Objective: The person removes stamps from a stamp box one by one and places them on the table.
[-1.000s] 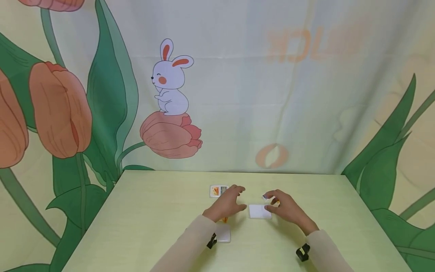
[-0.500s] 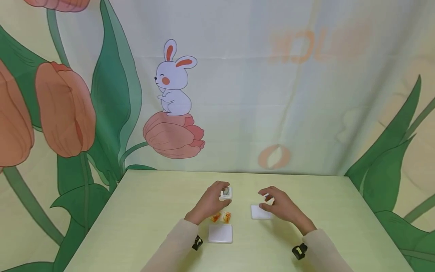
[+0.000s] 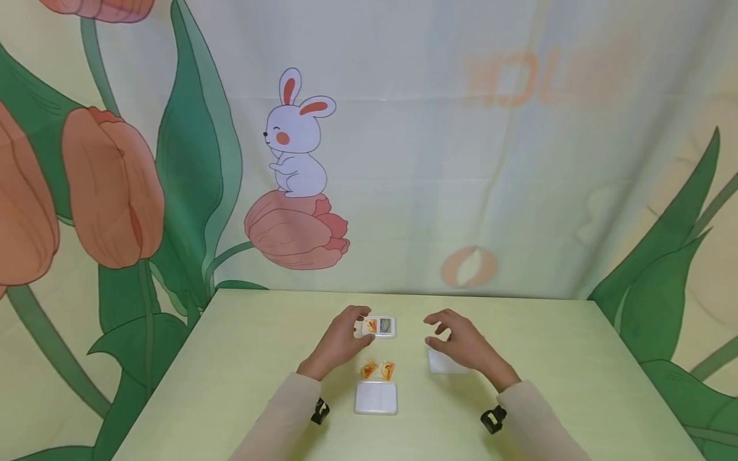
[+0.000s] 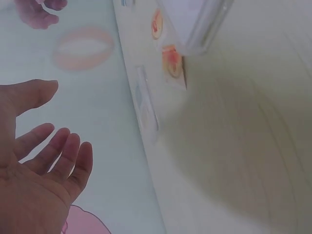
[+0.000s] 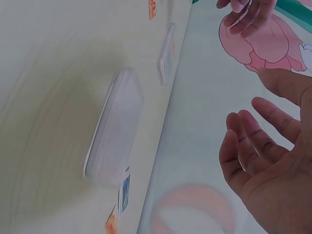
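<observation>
My left hand (image 3: 340, 342) hovers at the left end of a flat clear case (image 3: 387, 327) with small printed pictures in it, fingers loosely bent. In the left wrist view the palm of that hand (image 4: 44, 165) holds nothing. My right hand (image 3: 464, 342) is raised over a flat white case (image 3: 446, 363), partly covering it; its loosely curved fingers are bare in the right wrist view. Beyond that white case (image 5: 114, 126) lie a small blue piece (image 5: 125, 191) and an orange one (image 5: 112, 222), hidden in the head view.
Two small orange-and-white packets (image 3: 377, 369) lie between the picture case and another flat white case (image 3: 376, 398) nearer me. The pale table (image 3: 242, 358) ends at a hanging cloth (image 3: 403, 192) printed with tulips and a rabbit.
My left hand has drawn back to the left, uncovering the picture case, the two packets and the near white case. My right hand has shifted slightly left and up.
</observation>
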### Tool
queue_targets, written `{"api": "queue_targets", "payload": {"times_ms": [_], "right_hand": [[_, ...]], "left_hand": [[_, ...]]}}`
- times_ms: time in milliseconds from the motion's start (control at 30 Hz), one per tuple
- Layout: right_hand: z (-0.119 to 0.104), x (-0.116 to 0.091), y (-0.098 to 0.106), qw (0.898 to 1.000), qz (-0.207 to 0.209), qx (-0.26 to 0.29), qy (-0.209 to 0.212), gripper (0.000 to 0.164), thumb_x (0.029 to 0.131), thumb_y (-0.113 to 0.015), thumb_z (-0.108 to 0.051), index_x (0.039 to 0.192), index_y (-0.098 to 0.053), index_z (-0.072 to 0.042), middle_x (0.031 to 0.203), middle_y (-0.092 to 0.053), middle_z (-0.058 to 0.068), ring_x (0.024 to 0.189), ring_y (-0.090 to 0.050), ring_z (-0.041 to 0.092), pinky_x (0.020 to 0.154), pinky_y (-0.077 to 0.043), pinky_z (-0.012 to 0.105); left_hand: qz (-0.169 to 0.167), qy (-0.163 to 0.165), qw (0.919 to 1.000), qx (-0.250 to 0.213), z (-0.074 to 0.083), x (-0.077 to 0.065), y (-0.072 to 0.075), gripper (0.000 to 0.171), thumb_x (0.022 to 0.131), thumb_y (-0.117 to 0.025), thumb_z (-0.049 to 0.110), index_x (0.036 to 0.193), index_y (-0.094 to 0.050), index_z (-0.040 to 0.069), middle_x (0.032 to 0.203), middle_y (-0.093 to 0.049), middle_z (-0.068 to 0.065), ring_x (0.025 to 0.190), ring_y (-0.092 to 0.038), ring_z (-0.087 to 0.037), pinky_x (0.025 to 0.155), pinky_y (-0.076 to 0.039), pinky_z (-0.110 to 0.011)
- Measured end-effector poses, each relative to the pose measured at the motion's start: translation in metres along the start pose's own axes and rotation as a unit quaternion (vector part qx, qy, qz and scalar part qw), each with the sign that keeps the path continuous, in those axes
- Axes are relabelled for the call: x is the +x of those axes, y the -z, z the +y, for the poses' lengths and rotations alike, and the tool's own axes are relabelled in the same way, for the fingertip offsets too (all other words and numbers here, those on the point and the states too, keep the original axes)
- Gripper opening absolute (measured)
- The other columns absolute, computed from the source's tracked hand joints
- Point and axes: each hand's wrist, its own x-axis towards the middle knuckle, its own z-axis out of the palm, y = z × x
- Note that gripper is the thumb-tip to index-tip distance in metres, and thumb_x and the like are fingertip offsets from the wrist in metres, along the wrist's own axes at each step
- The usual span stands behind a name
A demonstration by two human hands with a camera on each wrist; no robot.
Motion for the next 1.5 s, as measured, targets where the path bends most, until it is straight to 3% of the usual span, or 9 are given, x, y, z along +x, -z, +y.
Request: {"api": "queue_targets", "payload": {"times_ms": [233, 400, 667, 1167, 1500], "right_hand": [[-0.008, 0.008, -0.007, 1.000, 0.002, 0.013, -0.009, 0.034, 0.090, -0.072, -0.019, 0.122, -0.063, -0.015, 0.121, -0.063, 0.006, 0.099, -0.063, 0.019, 0.069, -0.052, 0.023], [-0.009, 0.011, -0.016, 1.000, -0.004, 0.009, -0.019, 0.034, 0.090, -0.071, -0.019, 0.123, -0.063, -0.014, 0.121, -0.063, 0.006, 0.100, -0.062, 0.020, 0.068, -0.052, 0.022], [-0.011, 0.014, -0.024, 1.000, -0.015, 0.007, -0.020, 0.034, 0.090, -0.071, -0.021, 0.123, -0.063, -0.016, 0.119, -0.063, 0.003, 0.099, -0.062, 0.017, 0.069, -0.052, 0.023], [-0.014, 0.021, -0.030, 0.999, -0.027, -0.011, -0.032, 0.035, 0.090, -0.072, -0.022, 0.123, -0.063, -0.015, 0.120, -0.063, 0.005, 0.100, -0.063, 0.018, 0.075, -0.052, 0.028], [-0.016, 0.039, -0.035, 0.998, -0.040, -0.043, 0.011, 0.037, 0.090, -0.072, -0.020, 0.124, -0.061, -0.010, 0.120, -0.062, 0.007, 0.103, -0.063, 0.028, 0.085, -0.053, 0.040]], "left_hand": [[0.007, 0.017, 0.9998, -0.005, -0.020, 0.001, -0.001, 0.051, 0.087, -0.074, 0.013, 0.132, -0.053, 0.003, 0.128, -0.059, -0.014, 0.119, -0.057, -0.033, 0.098, -0.050, -0.046], [-0.014, 0.059, 0.9982, -0.006, -0.039, 0.002, -0.007, 0.054, 0.085, -0.076, 0.015, 0.133, -0.053, 0.002, 0.132, -0.057, -0.017, 0.123, -0.053, -0.034, 0.103, -0.046, -0.050], [-0.040, 0.109, 0.9921, 0.048, -0.063, 0.011, -0.016, 0.063, 0.082, -0.079, 0.022, 0.137, -0.053, 0.006, 0.144, -0.049, -0.018, 0.135, -0.042, -0.039, 0.111, -0.037, -0.055], [-0.091, 0.094, 0.9890, 0.069, -0.070, 0.030, -0.019, 0.070, 0.080, -0.080, 0.028, 0.139, -0.051, 0.004, 0.152, -0.040, -0.021, 0.144, -0.033, -0.041, 0.119, -0.024, -0.056], [-0.111, 0.096, 0.9838, 0.103, -0.078, 0.039, -0.024, 0.070, 0.081, -0.079, 0.035, 0.141, -0.050, 0.011, 0.156, -0.035, -0.017, 0.146, -0.027, -0.040, 0.120, -0.020, -0.057]]}}
